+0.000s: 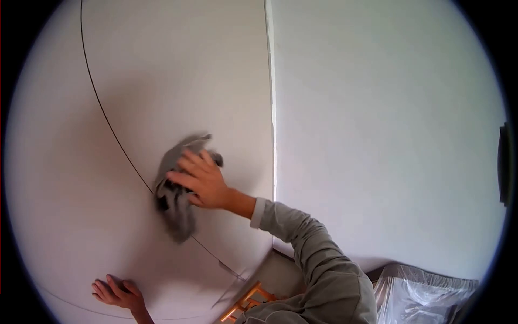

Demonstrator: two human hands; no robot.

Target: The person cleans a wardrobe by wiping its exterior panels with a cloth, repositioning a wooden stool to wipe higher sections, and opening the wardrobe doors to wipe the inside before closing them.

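Observation:
My right hand [200, 181] presses a crumpled grey cloth with dark patches [181, 213] against a large pale panel [189, 70]. The fingers are spread over the cloth, and its lower part hangs down, blurred by motion. A thin dark seam crosses the panel and passes behind the cloth. Low on the left, my left hand [116, 293] lies against the panel with its fingers apart and nothing in it.
A pale wall [388, 124] meets the panel at a white vertical edge strip [273, 108]. Below are an orange wooden frame [248, 302] and furniture under clear plastic sheeting [421, 297]. A dark object [503, 164] shows at the right edge.

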